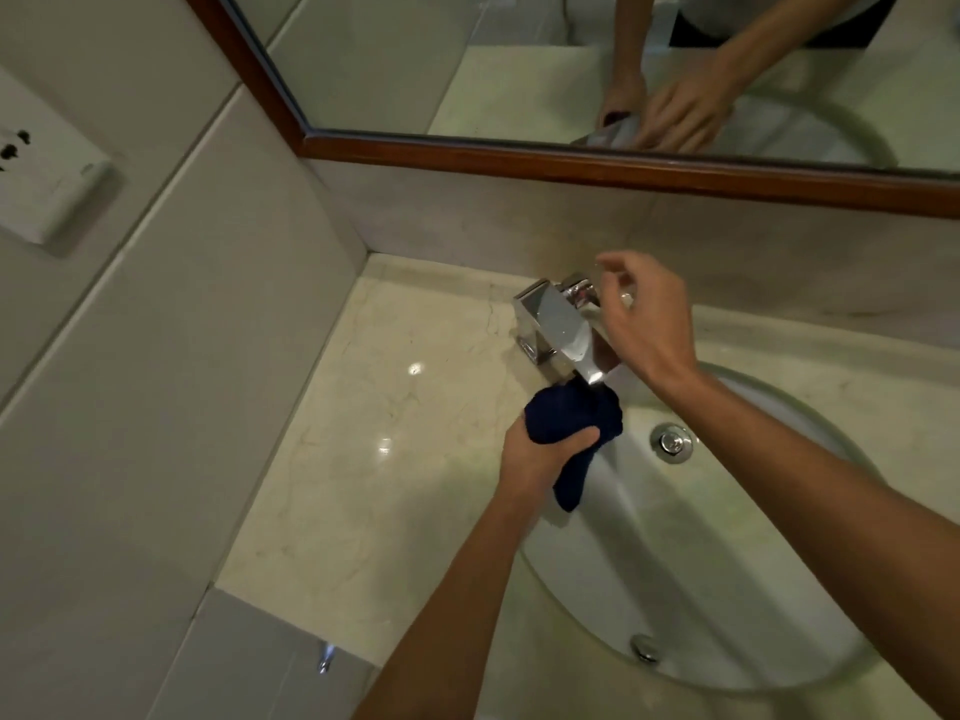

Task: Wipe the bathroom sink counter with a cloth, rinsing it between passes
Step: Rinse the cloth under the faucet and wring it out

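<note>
Cloth: the bunched dark blue cloth (574,423) sits right under the spout of the square chrome tap (558,324), over the back edge of the oval white basin (727,589).
Left hand: the left hand (540,457) grips the cloth, fingers and thumb curled round it.
Right hand: the right hand (644,314) hangs above the tap handle with loosely spread fingers; whether it touches the handle is unclear.
Room: the cream marble worktop (374,433) spreads left to the grey tiled wall (182,356); a wood-framed mirror (519,155) hangs behind.
</note>
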`<state>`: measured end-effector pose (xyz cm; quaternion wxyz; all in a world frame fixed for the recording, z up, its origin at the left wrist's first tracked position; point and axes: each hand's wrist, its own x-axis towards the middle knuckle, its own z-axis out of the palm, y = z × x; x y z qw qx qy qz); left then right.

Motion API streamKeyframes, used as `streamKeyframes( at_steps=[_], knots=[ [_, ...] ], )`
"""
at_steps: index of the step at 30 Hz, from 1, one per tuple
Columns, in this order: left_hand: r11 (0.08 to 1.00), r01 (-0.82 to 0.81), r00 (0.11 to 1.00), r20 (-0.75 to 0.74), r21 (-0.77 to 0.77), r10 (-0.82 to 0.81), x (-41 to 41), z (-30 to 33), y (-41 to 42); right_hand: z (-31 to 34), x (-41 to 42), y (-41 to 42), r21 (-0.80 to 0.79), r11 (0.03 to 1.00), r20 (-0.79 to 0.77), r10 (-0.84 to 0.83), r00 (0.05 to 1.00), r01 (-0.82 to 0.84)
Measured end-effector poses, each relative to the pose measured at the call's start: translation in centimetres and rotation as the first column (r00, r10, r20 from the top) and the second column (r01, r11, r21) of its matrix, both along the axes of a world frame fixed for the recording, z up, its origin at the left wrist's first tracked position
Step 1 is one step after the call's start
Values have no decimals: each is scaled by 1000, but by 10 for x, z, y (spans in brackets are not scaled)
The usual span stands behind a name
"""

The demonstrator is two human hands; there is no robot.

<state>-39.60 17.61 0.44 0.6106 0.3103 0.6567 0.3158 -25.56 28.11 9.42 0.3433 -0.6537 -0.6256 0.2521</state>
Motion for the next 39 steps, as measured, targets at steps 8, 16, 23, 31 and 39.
streamKeyframes(
  at_steps=[8,16,23,31,39],
  knots=[
    [958,83,994,-93,276,-60,25,-23,32,-38,28,-4,-42,994,-56,98,994,-100],
    [926,-18,996,-78,376,51,36,-47,23,-63,30,21,-31,999,-237,-23,971,16],
    [893,-91,990,-55,440,128,49,-61,14,-128,41,-42,-30,954,-485,-275,830,298],
    [933,-129,991,6,337,135,62,-70,13,-160,9,-57,-488,871,-794,-470,384,57],
    [878,-306,946,17,367,323,67,-69,10,-163,8,-45,-625,775,-631,-572,525,93]
  ],
)
